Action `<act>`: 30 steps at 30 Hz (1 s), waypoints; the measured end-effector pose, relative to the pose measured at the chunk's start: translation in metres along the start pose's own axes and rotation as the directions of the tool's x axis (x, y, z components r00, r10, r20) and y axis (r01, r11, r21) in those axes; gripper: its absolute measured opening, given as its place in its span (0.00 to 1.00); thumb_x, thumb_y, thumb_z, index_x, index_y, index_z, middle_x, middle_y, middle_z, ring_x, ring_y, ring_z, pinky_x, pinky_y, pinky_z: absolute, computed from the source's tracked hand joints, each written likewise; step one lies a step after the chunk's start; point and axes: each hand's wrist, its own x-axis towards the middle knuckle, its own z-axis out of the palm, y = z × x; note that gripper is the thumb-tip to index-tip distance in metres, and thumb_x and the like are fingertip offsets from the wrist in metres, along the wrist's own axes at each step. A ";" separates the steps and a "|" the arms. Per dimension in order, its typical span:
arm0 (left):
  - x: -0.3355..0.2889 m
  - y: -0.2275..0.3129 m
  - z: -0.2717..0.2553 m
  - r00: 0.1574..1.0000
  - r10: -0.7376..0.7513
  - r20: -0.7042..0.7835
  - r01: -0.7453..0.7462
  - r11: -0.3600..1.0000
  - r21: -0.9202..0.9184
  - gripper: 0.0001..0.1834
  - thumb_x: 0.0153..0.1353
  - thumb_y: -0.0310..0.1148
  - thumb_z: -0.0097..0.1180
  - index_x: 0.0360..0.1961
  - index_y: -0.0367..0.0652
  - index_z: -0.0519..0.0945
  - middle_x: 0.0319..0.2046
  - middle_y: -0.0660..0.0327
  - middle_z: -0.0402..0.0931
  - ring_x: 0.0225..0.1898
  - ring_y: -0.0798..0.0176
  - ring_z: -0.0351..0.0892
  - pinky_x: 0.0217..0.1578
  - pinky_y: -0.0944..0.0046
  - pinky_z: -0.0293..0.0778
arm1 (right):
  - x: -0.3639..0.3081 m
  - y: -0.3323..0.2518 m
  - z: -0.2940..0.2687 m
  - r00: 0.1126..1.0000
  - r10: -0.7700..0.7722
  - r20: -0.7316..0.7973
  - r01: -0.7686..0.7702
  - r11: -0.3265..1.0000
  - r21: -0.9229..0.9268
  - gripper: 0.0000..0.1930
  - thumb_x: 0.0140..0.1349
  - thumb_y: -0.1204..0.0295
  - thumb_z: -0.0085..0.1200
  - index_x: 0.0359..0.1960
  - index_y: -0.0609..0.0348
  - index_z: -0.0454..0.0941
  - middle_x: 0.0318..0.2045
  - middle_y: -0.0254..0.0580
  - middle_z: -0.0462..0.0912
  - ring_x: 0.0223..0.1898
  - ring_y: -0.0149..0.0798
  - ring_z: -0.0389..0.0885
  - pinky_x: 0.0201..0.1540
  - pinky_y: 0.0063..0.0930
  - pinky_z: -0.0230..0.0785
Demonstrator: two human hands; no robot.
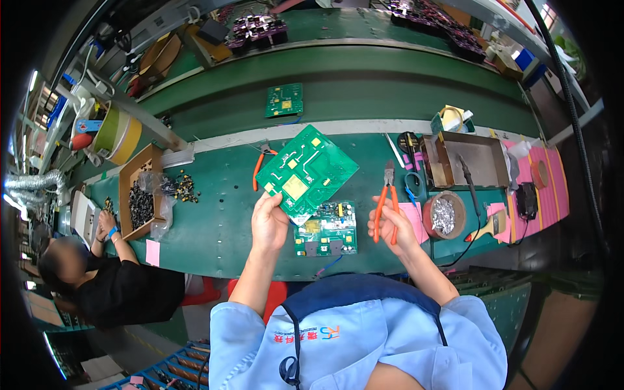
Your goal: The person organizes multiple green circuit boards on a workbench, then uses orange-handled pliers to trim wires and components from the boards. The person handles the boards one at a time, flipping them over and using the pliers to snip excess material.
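My left hand point(269, 218) grips a green circuit board point(318, 170) by its lower left corner, tilted above the bench with its soldered side toward me. In my right hand point(395, 224) is a pair of cutting pliers point(389, 185) with orange handles, jaws pointing away from me and apart from the board. Below and between my hands a second circuit board point(338, 227) lies with its components up, partly covered by the held one. Another orange-handled tool point(259, 170) rests on the bench behind the held board, its tip partly hidden.
A further circuit board point(284, 101) lies at the back. To the right stand a round tub of silvery scraps point(444, 216), a metal tray point(468, 159), a soldering iron point(465, 170) and a brush point(489, 227). A cardboard box of small black parts point(138, 201) is left, near a co-worker point(123, 279).
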 end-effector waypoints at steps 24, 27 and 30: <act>-0.004 0.004 -0.001 0.999 0.024 0.030 -0.025 1.000 0.019 0.18 0.54 0.24 0.38 0.47 0.33 0.64 0.44 0.55 0.69 0.43 0.61 0.71 0.43 0.62 0.68 | -0.004 0.007 0.004 0.999 0.024 -0.026 -0.024 1.000 -0.001 0.19 0.57 0.70 0.41 0.50 0.61 0.57 0.27 0.44 0.71 0.28 0.37 0.72 0.26 0.29 0.69; -0.003 0.002 -0.001 1.000 0.026 0.016 -0.026 1.000 0.017 0.17 0.54 0.24 0.37 0.47 0.33 0.64 0.44 0.54 0.69 0.43 0.61 0.72 0.42 0.62 0.69 | -0.004 0.007 0.004 1.000 0.022 -0.019 -0.022 1.000 0.000 0.19 0.57 0.70 0.41 0.49 0.61 0.57 0.27 0.44 0.71 0.28 0.37 0.72 0.26 0.28 0.69; -0.003 0.003 -0.002 1.000 0.009 0.014 -0.009 1.000 -0.004 0.17 0.54 0.25 0.37 0.47 0.33 0.64 0.43 0.54 0.69 0.42 0.61 0.72 0.42 0.61 0.70 | -0.004 0.008 0.001 0.999 0.034 -0.030 -0.034 0.999 -0.007 0.19 0.57 0.69 0.41 0.49 0.61 0.58 0.27 0.44 0.71 0.28 0.37 0.72 0.26 0.28 0.69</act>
